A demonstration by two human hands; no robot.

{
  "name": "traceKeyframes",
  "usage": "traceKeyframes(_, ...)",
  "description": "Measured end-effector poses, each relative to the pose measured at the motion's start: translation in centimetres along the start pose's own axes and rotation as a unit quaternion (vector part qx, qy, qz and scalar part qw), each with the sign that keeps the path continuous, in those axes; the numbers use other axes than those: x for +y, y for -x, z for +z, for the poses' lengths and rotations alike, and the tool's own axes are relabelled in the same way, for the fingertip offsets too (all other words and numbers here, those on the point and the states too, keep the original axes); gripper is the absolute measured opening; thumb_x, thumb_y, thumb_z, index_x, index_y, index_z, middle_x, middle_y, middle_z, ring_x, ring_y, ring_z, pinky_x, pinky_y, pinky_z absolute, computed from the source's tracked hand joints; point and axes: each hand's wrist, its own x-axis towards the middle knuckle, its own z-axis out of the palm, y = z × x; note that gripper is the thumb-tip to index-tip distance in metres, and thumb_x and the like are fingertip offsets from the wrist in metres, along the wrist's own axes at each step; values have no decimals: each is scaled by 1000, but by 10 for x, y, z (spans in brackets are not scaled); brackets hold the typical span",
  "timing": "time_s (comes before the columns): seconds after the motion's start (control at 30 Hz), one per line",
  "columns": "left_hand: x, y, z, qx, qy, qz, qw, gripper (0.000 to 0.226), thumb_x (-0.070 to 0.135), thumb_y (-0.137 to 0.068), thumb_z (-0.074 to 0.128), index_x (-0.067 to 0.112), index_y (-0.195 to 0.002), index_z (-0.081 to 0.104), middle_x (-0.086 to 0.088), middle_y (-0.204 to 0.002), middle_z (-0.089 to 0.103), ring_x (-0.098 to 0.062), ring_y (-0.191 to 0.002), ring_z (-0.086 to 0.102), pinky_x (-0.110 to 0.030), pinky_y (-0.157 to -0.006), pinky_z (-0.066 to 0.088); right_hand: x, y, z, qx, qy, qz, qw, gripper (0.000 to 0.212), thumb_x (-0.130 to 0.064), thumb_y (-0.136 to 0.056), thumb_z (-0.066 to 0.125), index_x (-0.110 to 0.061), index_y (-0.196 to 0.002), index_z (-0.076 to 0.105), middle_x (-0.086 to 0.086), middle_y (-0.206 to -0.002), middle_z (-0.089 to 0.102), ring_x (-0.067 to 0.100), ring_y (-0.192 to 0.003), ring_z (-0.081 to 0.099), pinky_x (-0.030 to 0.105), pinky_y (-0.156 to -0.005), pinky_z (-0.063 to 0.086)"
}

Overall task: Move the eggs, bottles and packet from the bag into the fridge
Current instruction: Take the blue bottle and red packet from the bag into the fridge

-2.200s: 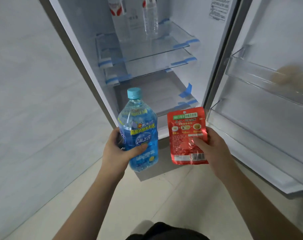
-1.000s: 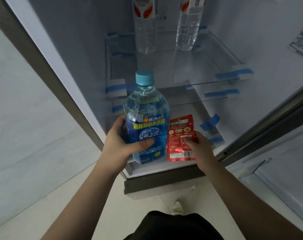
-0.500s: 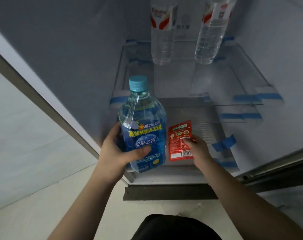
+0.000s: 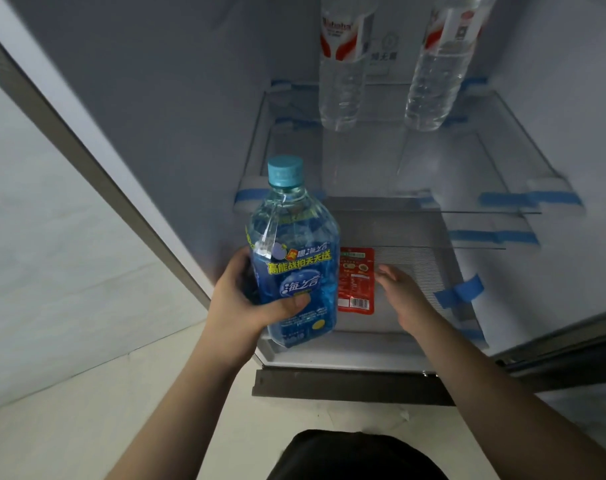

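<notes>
Inside the fridge (image 4: 177, 140), bottom floor: red packet (image 4: 356, 280) lying flat, right hand (image 4: 403, 294) just beside it, fingers relaxed, grasping nothing. Left hand (image 4: 241, 303) grips blue bottle (image 4: 292, 265), upright. Glass shelf (image 4: 502, 157) above: two clear water bottles (image 4: 341, 74).

So the packet (image 4: 356, 280) lies flat on the fridge's bottom shelf (image 4: 412, 265), big bottle (image 4: 292, 268) just left of it, right hand (image 4: 403, 294) beside it. Two water bottles (image 4: 343, 81) stand on the glass shelf (image 4: 485, 161) above, further back.
</notes>
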Motion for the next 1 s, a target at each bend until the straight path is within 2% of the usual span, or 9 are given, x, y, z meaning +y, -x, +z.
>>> traceKeyframes(0.1, 1, 1, 2, -6, 2, 3, 1000, 79, 18, -51, 88, 4, -121, 54, -12, -113, 70, -32, -102, 69, -43, -81, 58, -5, 14, -3, -5, 5, -14, 1000, 15, -25, -100, 47, -35, -91, 54, -17, -89, 58, -3, -84, 53, 25, -79, 40)
traceKeyframes(0.13, 1, 0, 2, -11, 1, 5, 1000, 78, 18, -51, 88, 4, -120, 54, -12, -113, 70, -32, -102, 69, -43, -81, 58, -6, 19, -4, -13, 13, -16, 1000, 11, -28, -100, 48, -33, -99, 57, -15, -94, 61, 0, -90, 57, 25, -79, 42)
traceKeyframes(0.23, 2, 0, 5, -17, -9, 12, 1000, 75, 20, -50, 89, 8, -116, 57, -10, -110, 71, -31, -101, 69, -44, -81, 58, -11, 38, -7, -25, 21, -33, 999, 27, -33, -98, 51, -28, -124, 57, -7, -115, 64, 10, -107, 60, 32, -90, 46)
traceKeyframes(0.4, 8, -2, 11, -40, -18, 24, 999, 75, 21, -49, 89, 11, -116, 57, -8, -111, 72, -29, -102, 70, -44, -83, 58, -33, 89, -9, -37, 5, -115, 993, 26, -42, -95, 52, -35, -119, 59, -11, -112, 67, 8, -101, 65, 31, -88, 51)
traceKeyframes(0.6, 15, -4, 26, -62, 3, 48, 997, 74, 17, -53, 88, 8, -120, 57, -12, -114, 70, -32, -105, 68, -53, -87, 56, -57, 140, -4, -84, 26, -222, 971, 57, -70, -79, 54, -45, -130, 49, -20, -124, 61, 5, -117, 58, 40, -93, 53)
traceKeyframes(0.7, 22, -6, 33, -67, 6, 64, 996, 74, 17, -54, 89, 7, -119, 57, -14, -114, 70, -34, -105, 68, -57, -89, 54, -65, 148, -4, -68, 18, -246, 967, 56, -48, -83, 63, -34, -134, 47, -23, -121, 61, 3, -116, 58, 40, -90, 55)
traceKeyframes(0.77, 27, -8, 38, -73, 3, 77, 994, 75, 17, -54, 89, 8, -120, 56, -14, -116, 69, -33, -107, 67, -58, -90, 53, -70, 151, -5, -52, 14, -261, 964, 52, -36, -83, 65, -34, -132, 48, -23, -119, 62, 2, -114, 58, 34, -89, 55)
traceKeyframes(0.87, 39, -11, 47, -90, 4, 89, 992, 77, 16, -55, 88, 10, -124, 55, -13, -119, 68, -33, -109, 66, -58, -91, 52, -79, 154, -9, -10, 14, -290, 957, 50, -33, -83, 64, -34, -130, 48, -21, -117, 63, -3, -110, 58, 17, -82, 52)
traceKeyframes(1.0, 58, -20, 58, -107, -3, 109, 988, 74, 16, -56, 89, 11, -122, 55, -12, -118, 69, -33, -109, 66, -58, -92, 52, -94, 154, -17, 22, 26, -321, 946, 53, -31, -86, 60, -21, -136, 48, -9, -124, 61, -4, -111, 57, 11, -79, 49)
